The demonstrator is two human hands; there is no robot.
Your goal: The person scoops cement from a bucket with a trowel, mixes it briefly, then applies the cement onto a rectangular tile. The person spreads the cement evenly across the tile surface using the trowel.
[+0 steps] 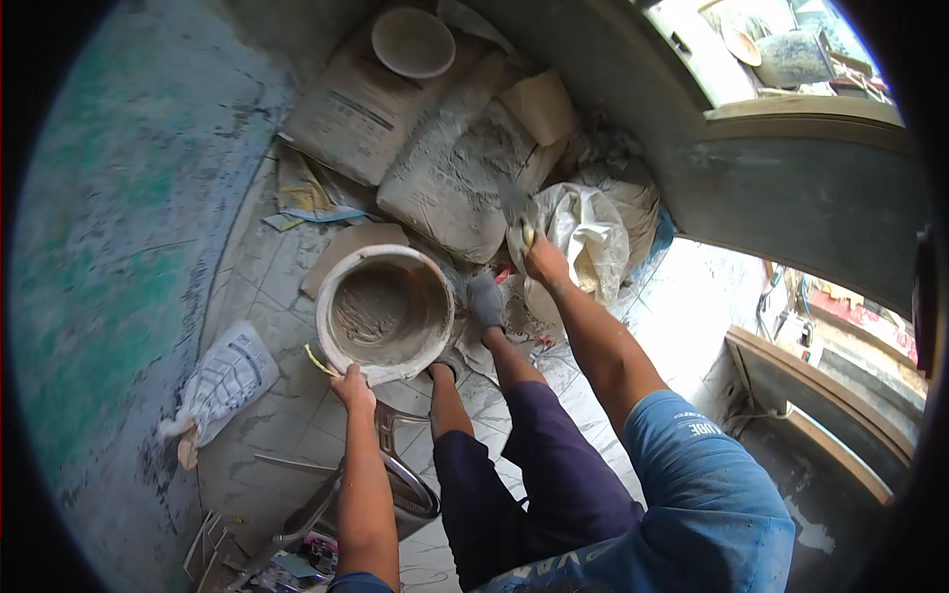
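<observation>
My left hand [354,388] grips the near rim of a round whitish bucket [442,314] on the tiled floor. Wet-looking grey mortar [376,306] coats its inside and bottom. To the right and farther off, my right hand [544,262] is closed around the handle of a trowel [516,203]. The trowel's grey blade points away from me, at the right side of a torn-open paper cement bag [435,203] with loose grey powder on top. Whether the blade touches the powder or carries any, I cannot tell.
A pale basin [413,44] rests on a full paper bag [341,109] at the back. Right of the open bag stands a white plastic sack [588,232]. A printed white bag [232,381] lies by the left wall; a chair [410,484] is close to my left forearm.
</observation>
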